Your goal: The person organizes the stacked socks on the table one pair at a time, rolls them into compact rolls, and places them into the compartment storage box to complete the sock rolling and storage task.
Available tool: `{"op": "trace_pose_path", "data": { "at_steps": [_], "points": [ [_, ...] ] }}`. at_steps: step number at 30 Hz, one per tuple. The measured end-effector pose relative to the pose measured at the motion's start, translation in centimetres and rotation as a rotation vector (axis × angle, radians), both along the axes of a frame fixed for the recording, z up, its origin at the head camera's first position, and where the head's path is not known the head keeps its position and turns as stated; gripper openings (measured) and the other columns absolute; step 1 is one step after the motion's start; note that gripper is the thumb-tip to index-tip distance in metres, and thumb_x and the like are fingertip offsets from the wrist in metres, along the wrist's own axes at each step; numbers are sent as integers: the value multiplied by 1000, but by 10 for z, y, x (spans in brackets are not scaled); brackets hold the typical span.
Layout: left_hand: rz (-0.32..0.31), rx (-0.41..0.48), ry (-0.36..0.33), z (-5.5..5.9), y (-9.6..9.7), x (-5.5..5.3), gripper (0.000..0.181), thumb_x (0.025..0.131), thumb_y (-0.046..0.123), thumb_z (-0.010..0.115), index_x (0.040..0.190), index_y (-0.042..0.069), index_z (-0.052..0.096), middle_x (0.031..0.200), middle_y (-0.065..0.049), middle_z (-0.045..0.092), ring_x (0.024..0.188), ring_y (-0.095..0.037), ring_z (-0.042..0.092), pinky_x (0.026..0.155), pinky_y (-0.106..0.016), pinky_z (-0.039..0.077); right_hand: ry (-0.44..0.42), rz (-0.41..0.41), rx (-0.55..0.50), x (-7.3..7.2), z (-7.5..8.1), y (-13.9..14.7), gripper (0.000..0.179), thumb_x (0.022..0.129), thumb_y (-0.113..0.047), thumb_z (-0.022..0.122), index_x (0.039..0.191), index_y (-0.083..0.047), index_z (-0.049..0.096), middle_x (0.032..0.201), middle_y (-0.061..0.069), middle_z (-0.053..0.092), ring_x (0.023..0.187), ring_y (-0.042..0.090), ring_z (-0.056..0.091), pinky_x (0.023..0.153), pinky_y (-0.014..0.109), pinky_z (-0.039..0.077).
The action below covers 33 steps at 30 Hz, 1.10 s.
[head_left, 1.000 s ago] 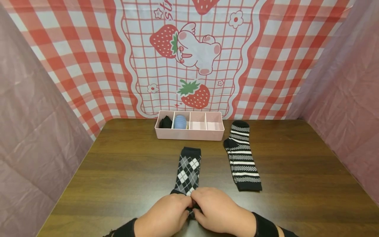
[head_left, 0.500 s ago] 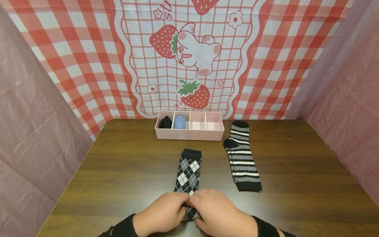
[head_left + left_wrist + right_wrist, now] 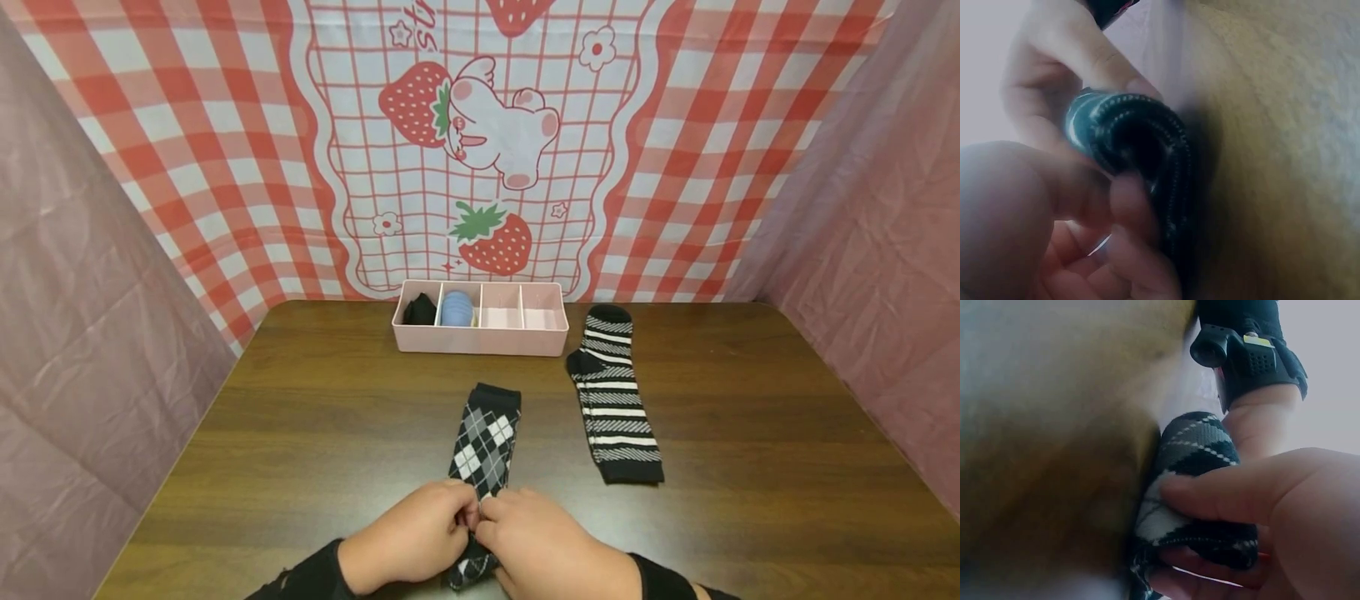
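A black, grey and white argyle sock (image 3: 483, 450) lies lengthwise in front of me, its black cuff pointing away. Both hands meet at its near part. My left hand (image 3: 416, 533) pinches one side of the curled-over near end, thumb and fingers bent around it. From the other side, my right hand (image 3: 543, 542) grips the same part, its thumb pressed on the diamond pattern in the right wrist view. Seen end-on in the left wrist view, the rolled sock (image 3: 1175, 134) forms a layered curl with a dark hollow. Much of the roll is hidden by fingers.
A striped black-and-white sock (image 3: 618, 408) lies flat to the right. Near the table's back edge stands a pink divided box (image 3: 480, 342), with a black bundle (image 3: 422, 311) and a blue rolled bundle (image 3: 456, 309) in its left compartments. A checked cloth (image 3: 247, 125) hangs behind.
The argyle sock's cuff end has shifted toward me and slightly right. Both hands have changed their hold around the near end, while the striped sock and box stay put.
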<state>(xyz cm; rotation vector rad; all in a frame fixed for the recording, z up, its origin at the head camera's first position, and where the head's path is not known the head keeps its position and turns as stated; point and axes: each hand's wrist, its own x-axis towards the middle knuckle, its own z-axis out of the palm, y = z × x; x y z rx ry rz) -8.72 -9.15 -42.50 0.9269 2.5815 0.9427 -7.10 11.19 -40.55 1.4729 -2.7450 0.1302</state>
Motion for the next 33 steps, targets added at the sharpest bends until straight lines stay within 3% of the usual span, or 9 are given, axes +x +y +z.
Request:
{"op": "trace_pose_path", "data": {
  "at_steps": [6,12,17,21,26,33],
  "points": [
    [5,-8,-14,1,0,3,27,79,-6,63,81,21,59,80,14,51,71,-2,49,66,-20,46,-151,-23,-53,-1,2,3,23,90,-38,79,102,-20,72,87,-16,53,81,0,52,73,25,48],
    [18,-31,-9,5,0,4,25,84,-2,62,81,23,59,80,15,52,71,-3,51,69,-22,47,-258,-51,-61,-2,3,4,17,95,-34,73,102,-19,69,86,-15,52,78,1,51,71,24,48],
    [27,-42,52,11,-2,6,22,88,1,63,83,22,61,81,15,54,71,-3,51,68,-23,48,-388,-86,-103,-4,5,4,6,96,-25,71,99,-22,66,90,-18,56,80,-2,53,74,23,49],
    [40,-34,119,17,-4,7,20,88,3,63,83,22,61,80,16,53,68,-2,49,64,-21,46,-482,-156,-172,-4,6,5,16,95,-26,74,100,-23,60,87,-18,57,75,-2,52,68,22,48],
    [19,-26,115,23,-5,9,16,90,8,68,85,22,63,79,17,52,66,0,49,62,-20,45,-518,-223,-212,-7,2,7,14,98,-30,71,99,-22,59,79,-17,54,67,1,49,61,24,44],
    [-34,-102,137,30,-3,13,11,91,21,77,93,23,66,86,18,54,75,1,50,70,-22,48,-521,-255,-219,-12,-3,7,9,101,-27,65,93,-23,66,81,-16,58,73,1,54,66,28,48]
  ]
}}
